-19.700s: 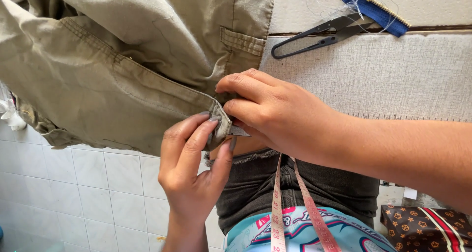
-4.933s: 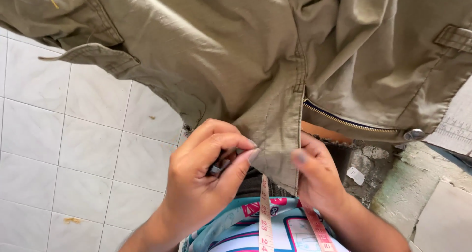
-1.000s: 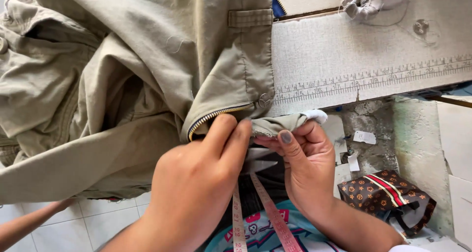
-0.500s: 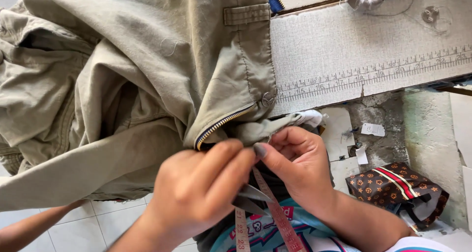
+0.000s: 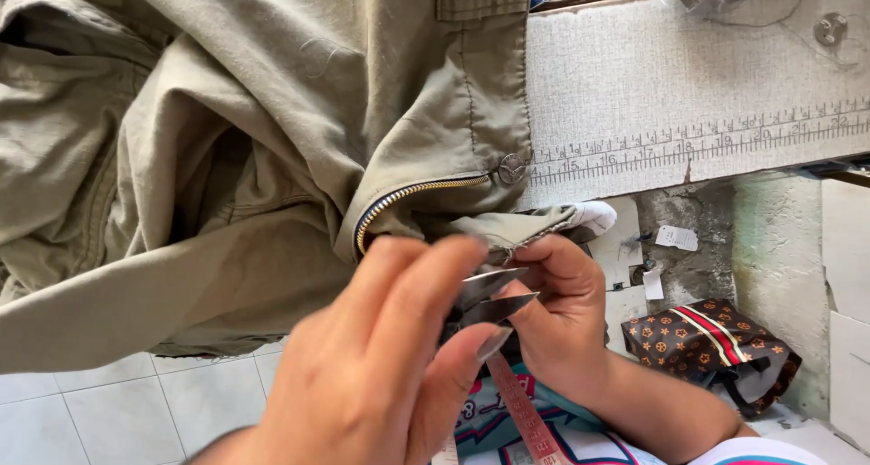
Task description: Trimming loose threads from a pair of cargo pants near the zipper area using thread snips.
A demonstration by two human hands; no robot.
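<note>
Left hand (image 5: 381, 356) holds snips (image 5: 489, 297), blades pointing right.

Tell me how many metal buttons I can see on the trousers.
1: the round metal button sits at the waistband end, right of the zipper, at the table edge. Folds in the trousers may hide others.

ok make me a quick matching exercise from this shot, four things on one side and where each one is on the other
Things:
1. brass zipper
2. snips
3. patterned bag
4. printed ruler

Places:
a. on the floor at the right
b. along the table's front edge
c. between the two hands
d. on the khaki garment, beside a metal button

Pairs: 1-d, 2-c, 3-a, 4-b
</note>
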